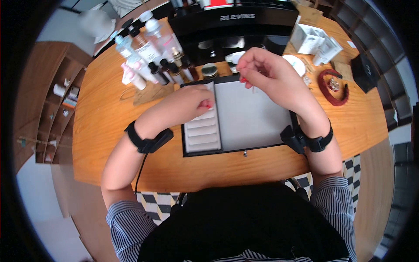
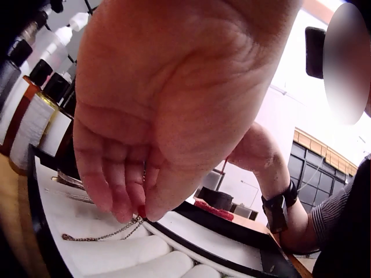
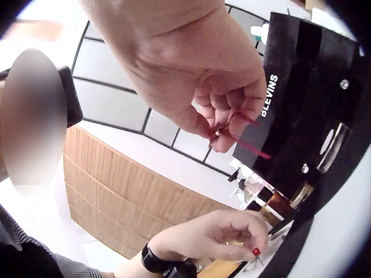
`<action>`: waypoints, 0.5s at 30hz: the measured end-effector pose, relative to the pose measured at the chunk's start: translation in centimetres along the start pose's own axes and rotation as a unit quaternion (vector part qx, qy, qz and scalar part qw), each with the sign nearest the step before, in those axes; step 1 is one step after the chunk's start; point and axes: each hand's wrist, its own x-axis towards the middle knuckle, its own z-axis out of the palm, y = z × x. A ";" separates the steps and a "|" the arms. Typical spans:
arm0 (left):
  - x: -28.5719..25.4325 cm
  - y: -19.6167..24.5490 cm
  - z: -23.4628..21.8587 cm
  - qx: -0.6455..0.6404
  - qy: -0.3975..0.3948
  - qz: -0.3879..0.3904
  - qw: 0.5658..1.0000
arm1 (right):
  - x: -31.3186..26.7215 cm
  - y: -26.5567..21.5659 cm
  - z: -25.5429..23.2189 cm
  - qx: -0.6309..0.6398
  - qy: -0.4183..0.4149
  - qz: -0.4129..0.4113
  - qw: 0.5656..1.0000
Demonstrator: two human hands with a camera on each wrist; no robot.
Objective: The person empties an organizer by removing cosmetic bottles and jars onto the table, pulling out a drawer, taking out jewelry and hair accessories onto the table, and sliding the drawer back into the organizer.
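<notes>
My left hand (image 1: pixel 192 99) is over the left section of a black-framed jewelry tray (image 1: pixel 270 145), above its white padded rolls (image 1: pixel 202 132). In the left wrist view its fingertips pinch a thin chain (image 2: pixel 104 237), with a small red spot at the pinch. Part of the chain trails down onto the white padding. Raised over the tray's far right side, my right hand (image 1: pixel 273 75) pinches a red, strand-like piece of jewelry (image 3: pixel 252 150). Its red strands stick out past the fingers in the right wrist view; the curled fingers hide the rest.
Behind the tray stands a black BLEVINS box (image 1: pixel 238 32). Several bottles (image 1: pixel 150 48) crowd the back left of the wooden table (image 1: pixel 100 131). To the right are a dark red headband (image 1: pixel 324 89), white boxes (image 1: pixel 307 39) and a black box (image 1: pixel 364 72).
</notes>
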 end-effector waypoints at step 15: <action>-1.2 -2.0 -0.3 -0.149 -0.022 -0.098 0.984 | -3.8 6.1 -14.6 -0.145 -0.243 0.277 0.918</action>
